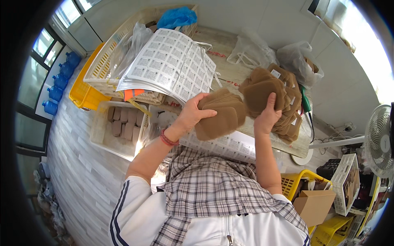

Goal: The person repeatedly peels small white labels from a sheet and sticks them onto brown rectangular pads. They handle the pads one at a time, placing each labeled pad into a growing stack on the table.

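My left hand (pixel 192 114) grips a fanned stack of flat, round-cornered brown pieces (pixel 219 121), thumb on top; they look like thin folded fabric. To its right, my right hand (pixel 267 117) has its thumb across a second brown stack (pixel 262 97) of the same shape, its other fingers hidden beneath. A gap separates the two stacks at their lower part. Behind and right of my right hand lies a heap of similar brown pieces (pixel 292 92) on the table, several bearing small white labels. Printed white sheets (pixel 242 146) lie on the near edge, under my hands.
Large printed label sheets (pixel 168 61) cover a white crate (pixel 100 61) at left. A white bin (pixel 98 127) holds brown bundles. Plastic bags (pixel 252 51) and a green-handled tool (pixel 305 98) lie along the table's far and right sides. A fan (pixel 379 139) stands right, above yellow baskets (pixel 289 184).
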Demonstrator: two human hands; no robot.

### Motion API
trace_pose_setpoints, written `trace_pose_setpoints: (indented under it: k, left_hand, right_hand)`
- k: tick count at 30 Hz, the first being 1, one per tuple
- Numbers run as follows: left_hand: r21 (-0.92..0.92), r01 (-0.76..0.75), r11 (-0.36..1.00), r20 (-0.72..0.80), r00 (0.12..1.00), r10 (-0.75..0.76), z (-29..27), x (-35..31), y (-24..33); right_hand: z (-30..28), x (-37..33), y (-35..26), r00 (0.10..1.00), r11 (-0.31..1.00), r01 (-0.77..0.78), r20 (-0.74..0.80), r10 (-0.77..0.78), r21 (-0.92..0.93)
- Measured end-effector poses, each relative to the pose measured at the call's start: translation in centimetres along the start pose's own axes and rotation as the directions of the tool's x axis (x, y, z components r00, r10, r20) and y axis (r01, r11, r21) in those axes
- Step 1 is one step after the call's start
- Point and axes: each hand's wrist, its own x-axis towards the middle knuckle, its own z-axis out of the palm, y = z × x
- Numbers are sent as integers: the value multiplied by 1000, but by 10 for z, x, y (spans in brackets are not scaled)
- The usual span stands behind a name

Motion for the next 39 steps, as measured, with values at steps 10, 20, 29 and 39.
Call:
trace_pose_setpoints:
  k: [10, 20, 29, 39]
  left_hand:
    - [408, -912, -38, 827, 352, 439, 21, 64, 11]
    - [171, -963, -208, 978, 140, 154, 5, 107, -19]
    - [711, -671, -208, 698, 641, 319, 3, 73, -22]
    - [-318, -42, 947, 131, 987, 88, 62, 17, -62]
  right_hand:
    - [-34, 11, -28, 964, 896, 265, 71, -257, -356]
    - [-63, 34, -36, 969, 961, -101, 192, 153, -258]
    - [-54, 41, -24, 951, 871, 37, 285, 120, -489]
    - [-6, -50, -2, 792, 681, 397, 604, 84, -616]
